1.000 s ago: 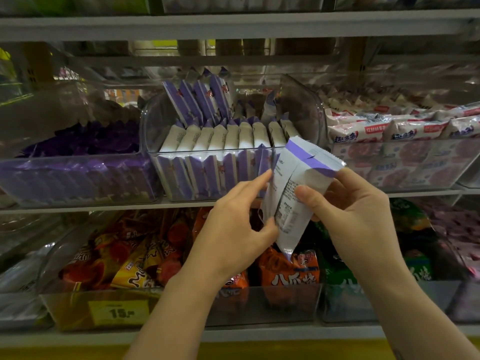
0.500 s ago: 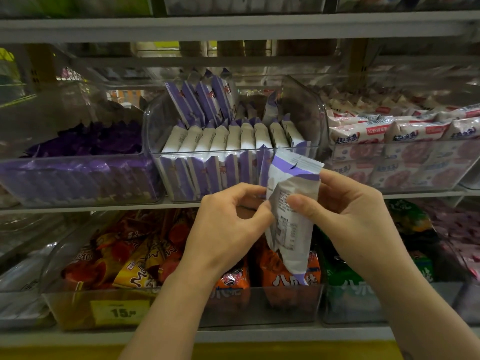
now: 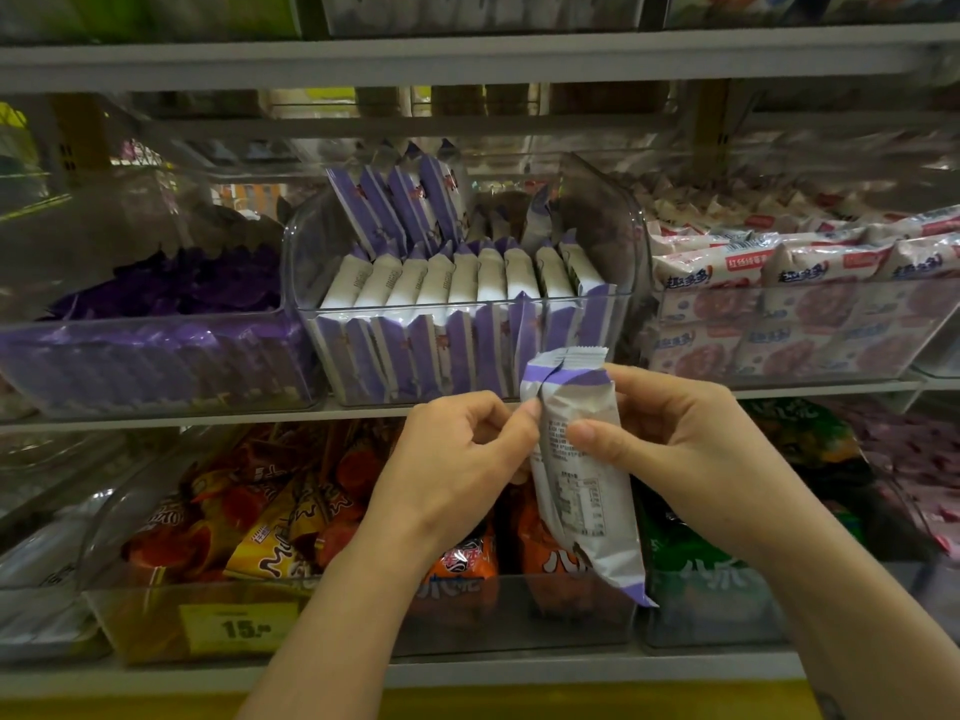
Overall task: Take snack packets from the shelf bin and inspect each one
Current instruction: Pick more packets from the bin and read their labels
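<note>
One snack packet (image 3: 582,475) is out of the clear bin (image 3: 618,226) and appears to be mid-inspection. A full row of like packets (image 3: 452,278) stays in the bin at centre frame, so most of the task seems left. The packet sits just below centre, nearly upright, apart from the bin. It is white with purple ends, its crimped top up and its back seam and small print facing the camera. The left hand (image 3: 457,459) pinches its seam edge, and the right hand (image 3: 691,449) grips its other side, thumb across the back.
</note>
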Available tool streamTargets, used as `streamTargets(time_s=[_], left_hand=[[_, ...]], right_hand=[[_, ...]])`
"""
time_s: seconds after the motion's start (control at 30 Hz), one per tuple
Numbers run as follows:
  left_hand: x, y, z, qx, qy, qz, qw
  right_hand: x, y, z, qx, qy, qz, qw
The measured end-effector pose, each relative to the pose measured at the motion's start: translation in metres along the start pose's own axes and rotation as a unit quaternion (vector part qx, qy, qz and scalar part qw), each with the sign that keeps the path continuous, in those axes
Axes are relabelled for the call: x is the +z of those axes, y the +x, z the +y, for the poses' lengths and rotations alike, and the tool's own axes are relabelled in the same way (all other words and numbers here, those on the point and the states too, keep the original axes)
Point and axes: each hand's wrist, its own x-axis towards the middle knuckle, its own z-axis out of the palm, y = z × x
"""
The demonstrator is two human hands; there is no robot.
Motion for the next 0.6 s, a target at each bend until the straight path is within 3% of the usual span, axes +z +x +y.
streamTargets(time_s=[0.13,0.3,0.4,0.5,0.6], left_hand=[[-0.001,0.001,0.002,0.011,-0.022,-0.01,1.0],[-0.017,0.006,0.02,-0.017,-0.172,-0.139,0.975],[-0.041,0.01,0.039,0.013,-0.244,-0.183,0.952],[-0.054,0.02,0.064,0.045,-0.257,-0.105,0.96],[-0.059,0.035,0.086,0.049,-0.247,0.016,0.968]], right_hand=[[-0.003,-0.001,-0.007,-0.017,0.012,0.023,1.0],[-0.009,0.008,-0.034,-0.044,0.131,0.08,0.987],[-0.014,0.025,-0.049,-0.028,0.21,0.125,0.969],[-0.019,0.049,-0.062,0.02,0.256,0.168,0.952],[-0.027,0.079,-0.076,0.06,0.171,0.138,0.974]])
